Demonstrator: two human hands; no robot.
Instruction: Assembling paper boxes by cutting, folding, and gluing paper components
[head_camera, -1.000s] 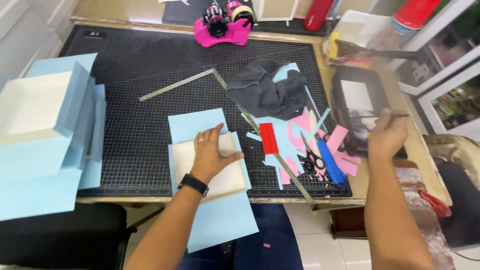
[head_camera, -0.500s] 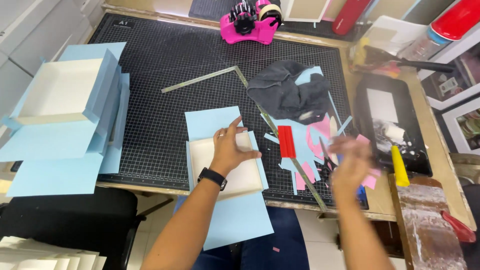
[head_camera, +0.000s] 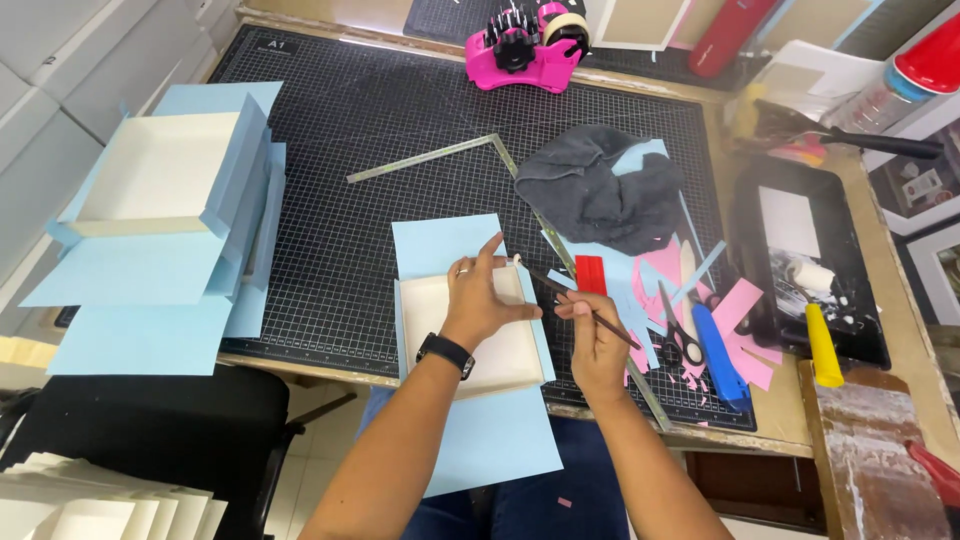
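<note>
Brush (head_camera: 575, 300), thin and dark-handled, sits pinched in our right hand (head_camera: 597, 345), its pale tip touching the far right corner of the tray (head_camera: 500, 350). Our left hand (head_camera: 480, 300), a black watch (head_camera: 446, 353) at the wrist, presses flat on the shallow white tray with fingers spread, gripping nothing. Tray rests on a blue sheet (head_camera: 490, 440) at the near edge of the black cutting mat (head_camera: 340, 200). Just right lie a metal square (head_camera: 520, 190), scissors (head_camera: 672, 335) and pink and blue scraps (head_camera: 735, 310). A grey cloth (head_camera: 600, 190) lies beyond; more blue-wrapped trays (head_camera: 170, 200) are stacked at left.
</note>
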